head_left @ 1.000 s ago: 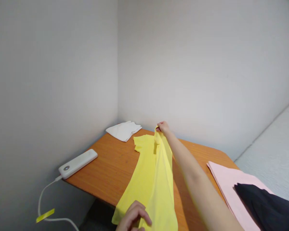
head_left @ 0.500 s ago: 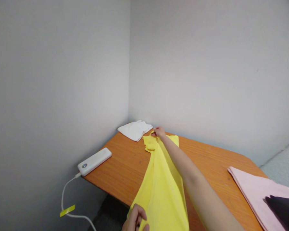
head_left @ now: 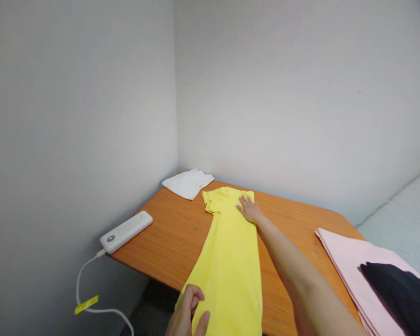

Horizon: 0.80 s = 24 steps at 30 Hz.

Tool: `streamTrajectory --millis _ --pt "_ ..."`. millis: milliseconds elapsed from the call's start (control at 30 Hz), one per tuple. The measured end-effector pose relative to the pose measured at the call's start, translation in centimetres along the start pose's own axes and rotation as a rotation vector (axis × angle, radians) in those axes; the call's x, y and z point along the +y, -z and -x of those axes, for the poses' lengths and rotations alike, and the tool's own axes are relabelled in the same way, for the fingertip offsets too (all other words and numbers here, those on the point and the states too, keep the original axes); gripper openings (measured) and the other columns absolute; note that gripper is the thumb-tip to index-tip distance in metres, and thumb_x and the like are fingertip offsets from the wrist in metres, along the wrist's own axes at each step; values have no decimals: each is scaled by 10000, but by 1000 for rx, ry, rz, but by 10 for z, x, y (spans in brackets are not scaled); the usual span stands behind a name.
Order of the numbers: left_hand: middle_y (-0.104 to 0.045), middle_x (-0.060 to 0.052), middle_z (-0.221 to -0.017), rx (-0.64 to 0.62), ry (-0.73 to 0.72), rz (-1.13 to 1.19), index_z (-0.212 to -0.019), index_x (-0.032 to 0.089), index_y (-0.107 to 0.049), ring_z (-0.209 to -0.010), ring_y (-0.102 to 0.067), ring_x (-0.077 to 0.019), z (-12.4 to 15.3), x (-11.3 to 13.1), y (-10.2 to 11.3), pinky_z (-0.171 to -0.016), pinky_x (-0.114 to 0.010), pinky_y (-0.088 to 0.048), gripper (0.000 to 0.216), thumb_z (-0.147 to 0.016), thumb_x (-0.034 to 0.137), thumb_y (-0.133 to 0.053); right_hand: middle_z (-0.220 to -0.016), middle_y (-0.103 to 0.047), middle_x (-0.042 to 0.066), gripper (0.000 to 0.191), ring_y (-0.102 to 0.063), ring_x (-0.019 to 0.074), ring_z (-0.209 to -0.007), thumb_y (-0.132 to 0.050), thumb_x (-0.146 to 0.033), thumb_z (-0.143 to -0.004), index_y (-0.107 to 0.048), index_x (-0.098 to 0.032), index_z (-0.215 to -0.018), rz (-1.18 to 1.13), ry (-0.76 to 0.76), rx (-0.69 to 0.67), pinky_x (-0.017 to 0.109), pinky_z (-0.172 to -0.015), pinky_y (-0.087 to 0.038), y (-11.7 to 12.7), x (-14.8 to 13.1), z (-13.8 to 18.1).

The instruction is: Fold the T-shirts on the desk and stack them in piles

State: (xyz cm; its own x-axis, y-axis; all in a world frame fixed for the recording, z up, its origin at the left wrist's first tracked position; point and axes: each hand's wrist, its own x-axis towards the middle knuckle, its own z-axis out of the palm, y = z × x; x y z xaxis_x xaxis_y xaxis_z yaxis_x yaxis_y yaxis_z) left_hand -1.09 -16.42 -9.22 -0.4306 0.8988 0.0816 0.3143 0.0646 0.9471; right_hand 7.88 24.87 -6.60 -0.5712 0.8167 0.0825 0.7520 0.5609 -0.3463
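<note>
A yellow T-shirt [head_left: 233, 261] lies lengthwise over the wooden table [head_left: 175, 233], folded so that its sleeves are stacked at the far left. Its lower part comes toward me past the near edge. My right hand [head_left: 250, 210] rests flat on the upper right of the shirt, below the shoulder, with fingers spread. At the bottom, my left hand [head_left: 187, 312] has the shirt's near left edge between its curled fingers and thumb. Part of that hand is cut off by the frame.
A white folded cloth [head_left: 188, 183] lies in the far corner by the walls. At the left edge sits a white power bank [head_left: 128, 232] with a white cable [head_left: 79, 284] hanging off. Pink fabric [head_left: 357, 256] and black fabric [head_left: 395, 289] lie at the right.
My right hand has let go of the collar and moved down and right onto the shirt, fingers now spread. The shirt's upper part lies flatter. The view has shifted slightly right.
</note>
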Motion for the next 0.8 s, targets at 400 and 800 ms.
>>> streamTrajectory --millis 400,800 --pt "-597 3 -791 -108 67 -141 -1008 229 -444 -755 -603 -202 -31 37 6 -710 -285 -420 232 -895 427 -486 -1204 -622 116 313 -569 199 -1075 -428 -341 -975 -577 -167 -1188 26 118 84 286 -915 -413 81 -6 106" --pt "-556 39 -774 -138 105 189 -956 214 -465 -691 -526 -126 -32 47 0 -631 -214 -394 299 -822 437 -613 -970 -579 43 156 -525 240 -928 -663 -261 -850 -569 -248 -973 -367 158 17 356 -774 -437 36 -44 356"
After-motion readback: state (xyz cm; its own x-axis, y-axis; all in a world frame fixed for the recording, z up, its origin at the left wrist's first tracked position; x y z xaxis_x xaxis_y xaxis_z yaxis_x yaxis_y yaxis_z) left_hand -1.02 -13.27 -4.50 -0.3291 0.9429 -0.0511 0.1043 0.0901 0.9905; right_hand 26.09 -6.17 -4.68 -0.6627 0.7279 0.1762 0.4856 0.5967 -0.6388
